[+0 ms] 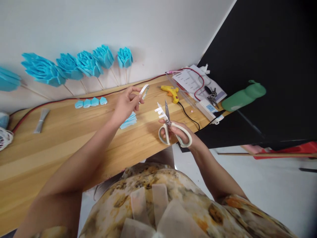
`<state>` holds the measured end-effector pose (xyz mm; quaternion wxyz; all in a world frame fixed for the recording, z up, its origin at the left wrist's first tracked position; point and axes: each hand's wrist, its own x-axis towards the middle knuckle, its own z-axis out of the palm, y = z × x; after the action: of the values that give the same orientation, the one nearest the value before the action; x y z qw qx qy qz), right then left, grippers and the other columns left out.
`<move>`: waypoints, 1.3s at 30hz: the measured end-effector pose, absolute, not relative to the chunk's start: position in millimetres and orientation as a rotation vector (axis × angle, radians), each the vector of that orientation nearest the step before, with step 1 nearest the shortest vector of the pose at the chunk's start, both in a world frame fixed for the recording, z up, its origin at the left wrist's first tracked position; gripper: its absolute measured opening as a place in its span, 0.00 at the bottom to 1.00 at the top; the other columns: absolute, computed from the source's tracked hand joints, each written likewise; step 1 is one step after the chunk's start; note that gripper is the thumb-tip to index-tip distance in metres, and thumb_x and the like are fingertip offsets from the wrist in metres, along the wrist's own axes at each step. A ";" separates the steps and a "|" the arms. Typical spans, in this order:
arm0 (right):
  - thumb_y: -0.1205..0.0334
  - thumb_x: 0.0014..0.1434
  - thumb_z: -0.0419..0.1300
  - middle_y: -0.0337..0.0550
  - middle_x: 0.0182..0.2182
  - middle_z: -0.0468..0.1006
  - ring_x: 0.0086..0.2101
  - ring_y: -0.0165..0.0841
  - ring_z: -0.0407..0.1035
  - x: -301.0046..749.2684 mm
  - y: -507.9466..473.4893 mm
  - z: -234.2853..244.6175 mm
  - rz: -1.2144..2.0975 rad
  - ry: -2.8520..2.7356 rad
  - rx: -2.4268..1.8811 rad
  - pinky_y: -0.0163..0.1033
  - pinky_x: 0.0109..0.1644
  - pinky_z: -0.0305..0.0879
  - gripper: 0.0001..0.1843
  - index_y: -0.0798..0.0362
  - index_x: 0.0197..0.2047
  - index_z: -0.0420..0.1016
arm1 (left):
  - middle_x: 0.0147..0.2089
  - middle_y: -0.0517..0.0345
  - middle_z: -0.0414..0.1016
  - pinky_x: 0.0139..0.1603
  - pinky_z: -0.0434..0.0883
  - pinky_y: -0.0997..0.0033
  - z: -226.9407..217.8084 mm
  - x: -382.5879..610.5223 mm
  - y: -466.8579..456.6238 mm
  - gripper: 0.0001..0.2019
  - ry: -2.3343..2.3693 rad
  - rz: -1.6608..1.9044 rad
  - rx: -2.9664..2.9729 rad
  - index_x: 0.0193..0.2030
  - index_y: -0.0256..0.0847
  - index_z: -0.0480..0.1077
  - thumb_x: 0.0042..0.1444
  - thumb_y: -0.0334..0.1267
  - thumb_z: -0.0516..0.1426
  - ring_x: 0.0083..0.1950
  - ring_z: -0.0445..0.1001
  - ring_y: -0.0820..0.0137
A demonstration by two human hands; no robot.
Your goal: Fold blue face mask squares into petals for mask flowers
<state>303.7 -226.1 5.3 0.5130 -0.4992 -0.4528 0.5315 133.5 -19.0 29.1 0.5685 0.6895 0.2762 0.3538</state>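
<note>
My left hand point(130, 101) is raised over the wooden table point(104, 142), pinching a narrow roll of white tape point(144, 91) by its side. In my right hand point(180, 133) is a pair of scissors point(167, 122) with cream handles, its blades apart and pointing away from me. Several short white tape pieces point(159, 110) stick to one blade. Below my left hand lies a stack of light blue sheets point(128, 120), partly hidden by the hand. Folded blue pieces point(90, 102) sit in a row to its left.
Several blue flowers point(89, 62) on sticks lean against the wall. A yellow glue gun point(170, 92) lies beyond the scissors, its cord trailing right. Farther right are papers point(189, 79), keys point(212, 96), a power strip point(208, 109) and a green bottle point(242, 96). Clear strips point(41, 120) lie at left.
</note>
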 end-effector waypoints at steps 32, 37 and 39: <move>0.43 0.58 0.65 0.45 0.39 0.82 0.38 0.39 0.74 334.5 -181.3 25.3 0.652 -1.580 -1.960 0.43 0.43 0.68 0.32 0.50 0.61 0.75 | 0.25 0.66 0.74 0.19 0.62 0.75 53.3 118.4 -31.6 0.08 0.644 0.800 1.450 0.40 0.46 0.57 0.65 0.42 0.55 0.17 0.68 0.76; 0.52 0.58 0.65 0.51 0.51 0.81 0.48 0.48 0.74 333.5 -177.6 13.7 0.329 -1.666 -2.244 0.48 0.49 0.68 0.31 0.47 0.64 0.73 | 0.25 0.66 0.73 0.18 0.61 0.73 55.6 110.7 -27.1 0.07 0.631 0.865 1.432 0.40 0.46 0.59 0.65 0.41 0.55 0.17 0.68 0.74; 0.52 0.57 0.66 0.50 0.46 0.83 0.44 0.45 0.76 333.8 -178.3 11.7 0.402 -1.576 -2.202 0.46 0.46 0.69 0.30 0.48 0.62 0.73 | 0.25 0.66 0.74 0.18 0.61 0.73 55.9 108.4 -26.2 0.07 0.639 0.867 1.436 0.40 0.46 0.59 0.65 0.41 0.56 0.17 0.68 0.74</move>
<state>333.8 -178.3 11.7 0.2008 -0.7880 -0.5639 0.1439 108.4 -26.2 55.9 0.6235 0.6256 0.2782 0.3775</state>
